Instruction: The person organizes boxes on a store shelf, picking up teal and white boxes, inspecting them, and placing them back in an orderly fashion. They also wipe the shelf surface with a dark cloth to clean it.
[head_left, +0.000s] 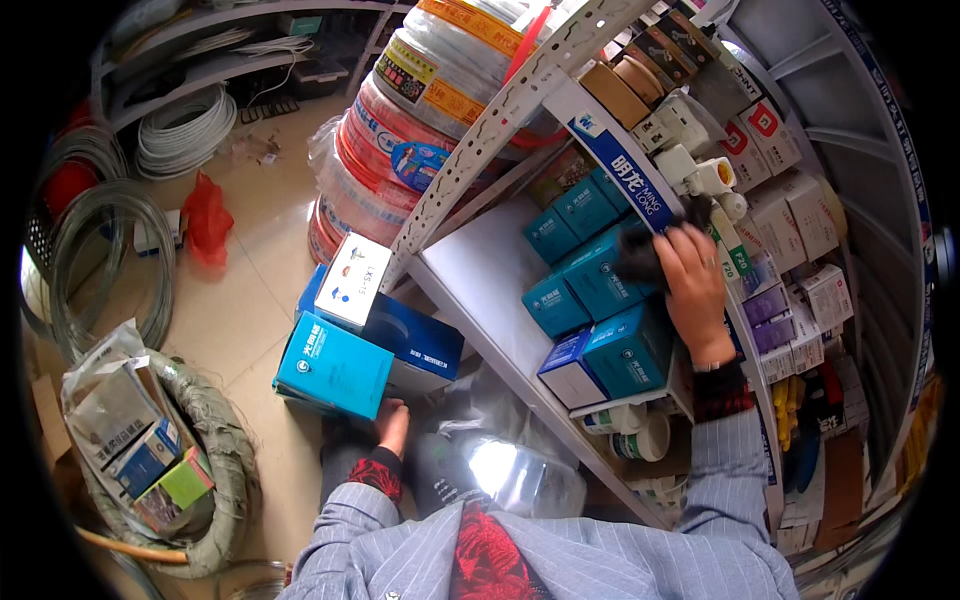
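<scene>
My left hand (393, 429) is at the lower right corner of a teal carton (337, 364), its fingers partly hidden under the box. Right behind that carton are a white box (354, 281) with printed pictures and a dark blue box (416, 337). Over at the shelf, my right hand (694, 292) grips a dark, fuzzy cloth-like thing (643, 255), whose exact kind I cannot tell. It lies against several teal boxes (600, 277) on the white shelf board (480, 262). A blue-and-white box (574, 367) sits at the near end of that row.
Coiled hoses in wrapping (397, 142) rise in a stack behind a perforated metal upright (480, 127). Wire coils (112, 262) and a wrapped coil with boxes inside (225, 480) lie on the left floor. Sockets and small boxes (795, 217) fill the right shelf. Clear plastic (525, 465) is near my feet.
</scene>
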